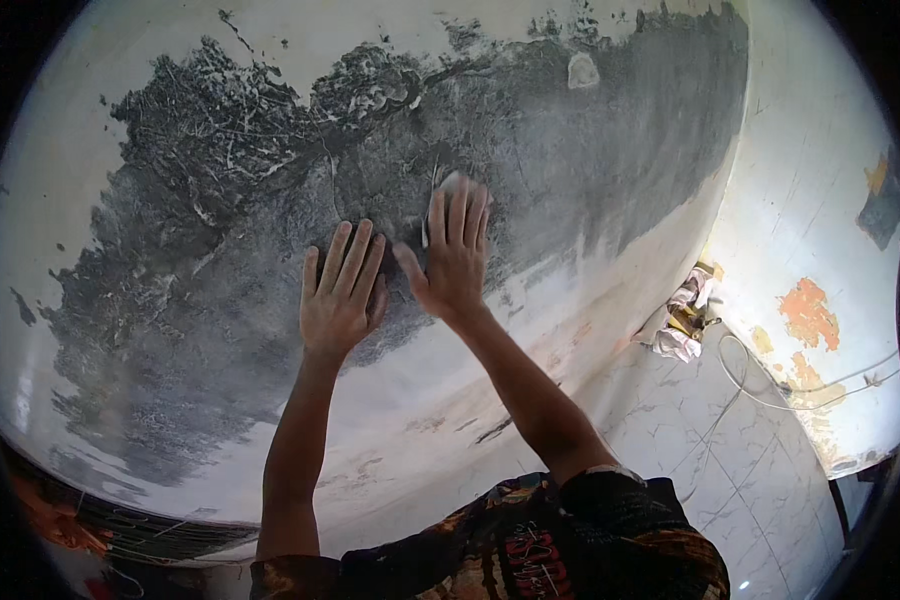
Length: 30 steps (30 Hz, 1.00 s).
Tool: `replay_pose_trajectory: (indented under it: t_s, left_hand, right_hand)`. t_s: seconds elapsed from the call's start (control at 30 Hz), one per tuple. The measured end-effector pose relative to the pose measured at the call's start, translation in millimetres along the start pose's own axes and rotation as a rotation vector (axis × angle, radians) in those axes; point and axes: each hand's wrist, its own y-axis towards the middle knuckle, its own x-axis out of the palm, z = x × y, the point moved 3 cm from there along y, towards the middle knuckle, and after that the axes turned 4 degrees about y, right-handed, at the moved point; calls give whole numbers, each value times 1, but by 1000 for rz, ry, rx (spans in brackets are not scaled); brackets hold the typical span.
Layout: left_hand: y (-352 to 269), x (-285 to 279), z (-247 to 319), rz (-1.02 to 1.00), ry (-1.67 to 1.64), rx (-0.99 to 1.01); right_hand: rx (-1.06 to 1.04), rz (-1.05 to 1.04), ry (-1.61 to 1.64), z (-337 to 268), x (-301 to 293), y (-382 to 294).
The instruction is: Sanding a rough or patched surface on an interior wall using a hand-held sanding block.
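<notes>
A white-painted wall [390, 390] in front of me bears a large dark grey patch [270, 300] with a rough, torn upper edge. My left hand [337, 300] lies flat against the lower part of this patch, fingers a little apart and nothing in it. To its right, my right hand [454, 247] presses a thin pale sheet [454, 180] against the grey surface. Most of that sheet is hidden under the palm and fingers; its material cannot be told. The right fingertips look slightly blurred. A thin crack runs up the patch above my left hand.
At right, a side wall [780, 187] with flaked orange spots meets the patched wall in a corner. Crumpled wrappings [679, 341] lie at its foot on the marbled tile floor [690, 420], beside a loose white cable [735, 375]. A dark slatted thing [165, 532] stands lower left.
</notes>
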Motion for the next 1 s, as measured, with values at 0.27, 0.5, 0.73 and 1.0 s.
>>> replay_pose_trajectory:
  t_s: [0.27,0.5,0.73,1.0]
  left_hand:
    - [-5,6,-5,37,60,-7]
    - [-1,4,-1,33,101,-7]
    - [-7,3,-6,29,80,-14]
    - [1,1,-1,9,34,1]
  right_hand:
    - [68,-108,-7,-2,25,-54]
    - [100,-40,-16,10,8,-20]
    - [92,-72,12,3,25,-56]
    - [60,-98,-24,8,18,-59]
